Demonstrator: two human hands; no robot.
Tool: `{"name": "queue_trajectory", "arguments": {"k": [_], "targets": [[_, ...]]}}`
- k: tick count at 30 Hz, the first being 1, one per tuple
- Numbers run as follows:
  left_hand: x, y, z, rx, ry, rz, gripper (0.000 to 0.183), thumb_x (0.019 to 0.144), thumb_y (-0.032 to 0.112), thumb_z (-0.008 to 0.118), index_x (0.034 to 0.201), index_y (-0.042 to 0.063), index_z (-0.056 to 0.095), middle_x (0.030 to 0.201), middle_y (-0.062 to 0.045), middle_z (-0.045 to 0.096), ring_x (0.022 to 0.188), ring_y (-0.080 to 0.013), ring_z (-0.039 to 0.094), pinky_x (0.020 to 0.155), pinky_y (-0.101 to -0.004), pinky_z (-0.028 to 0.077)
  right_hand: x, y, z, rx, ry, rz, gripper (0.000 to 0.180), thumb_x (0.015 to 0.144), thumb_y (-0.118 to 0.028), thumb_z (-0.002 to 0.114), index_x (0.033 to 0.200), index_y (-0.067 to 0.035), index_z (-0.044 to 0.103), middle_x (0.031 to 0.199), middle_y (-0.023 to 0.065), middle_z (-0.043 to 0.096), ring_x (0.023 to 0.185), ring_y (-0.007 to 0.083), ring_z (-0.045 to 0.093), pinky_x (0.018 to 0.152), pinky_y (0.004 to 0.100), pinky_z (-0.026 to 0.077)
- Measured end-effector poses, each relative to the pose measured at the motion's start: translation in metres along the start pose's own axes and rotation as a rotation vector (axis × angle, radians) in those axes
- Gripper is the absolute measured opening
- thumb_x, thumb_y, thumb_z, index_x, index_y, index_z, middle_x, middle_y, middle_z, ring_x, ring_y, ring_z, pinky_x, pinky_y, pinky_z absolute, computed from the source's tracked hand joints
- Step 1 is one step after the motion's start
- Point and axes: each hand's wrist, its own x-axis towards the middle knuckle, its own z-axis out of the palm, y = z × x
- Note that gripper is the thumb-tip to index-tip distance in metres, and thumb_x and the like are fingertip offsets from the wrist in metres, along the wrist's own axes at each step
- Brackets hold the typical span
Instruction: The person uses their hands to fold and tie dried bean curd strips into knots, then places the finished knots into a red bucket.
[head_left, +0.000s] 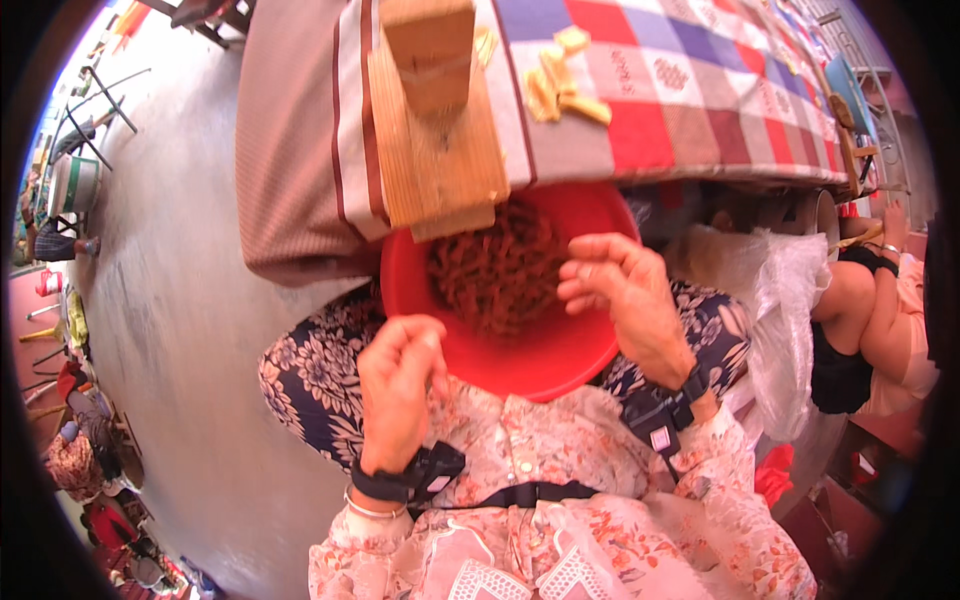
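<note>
A red plastic basin (517, 375) rests on the lap, with a heap of small brown pieces (499, 274) inside; their kind is unclear. My left hand (401, 382) hovers by the basin's near left rim, fingers curled, and whether something small is pinched there cannot be told. Over the right side of the basin is my right hand (626, 300), its fingers loosely bent and apart, with nothing visible between them. A wooden block stand (442, 165) juts from the table edge over the basin's far side. Yellow strips or peels (551, 82) lie on the checked tablecloth (645, 142).
Beside me on the right are clear plastic sheeting (784, 322) and another person's bare legs (862, 322). A grey floor (195, 300) stretches to the left, with a metal tub (75, 184), folding stands and assorted household goods along its far side.
</note>
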Motion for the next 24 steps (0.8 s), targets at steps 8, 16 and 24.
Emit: {"name": "queue_trajectory", "arguments": {"k": [8,16,24], "targets": [[0.119,-0.075,0.057,0.233,-0.207,-0.12,0.041,0.082,0.014,0.057,0.116,-0.005,0.048,0.095,-0.009,0.059,0.085,-0.0131,0.056,0.073,-0.0249,0.046,0.001,-0.026,-0.011,-0.163,0.225,-0.174,0.016,0.082,-0.002,0.053,0.096,0.006,0.056,0.081,0.0092,0.06,0.069,0.0138,0.059,0.064,0.0242,0.049],[0.238,-0.149,0.025,1.0,-0.151,-0.001,0.041,0.083,0.019,0.056,0.116,-0.004,0.049,0.099,-0.01,0.058,0.085,-0.0138,0.054,0.071,-0.0251,0.043,-0.004,-0.014,-0.066,0.03,0.399,-0.214,0.012,0.08,0.0,0.054,0.091,0.004,0.057,0.073,0.0081,0.059,0.063,0.0131,0.057,0.061,0.0232,0.047],[0.248,-0.153,0.001,0.89,-0.348,-0.15,0.039,0.083,0.021,0.055,0.114,-0.002,0.05,0.095,-0.009,0.058,0.082,-0.0152,0.054,0.069,-0.0263,0.043,0.007,-0.021,-0.056,-0.039,0.487,-0.204,0.023,0.077,0.003,0.057,0.1,0.005,0.055,0.077,0.0057,0.058,0.066,0.0093,0.055,0.063,0.02,0.044]]}}
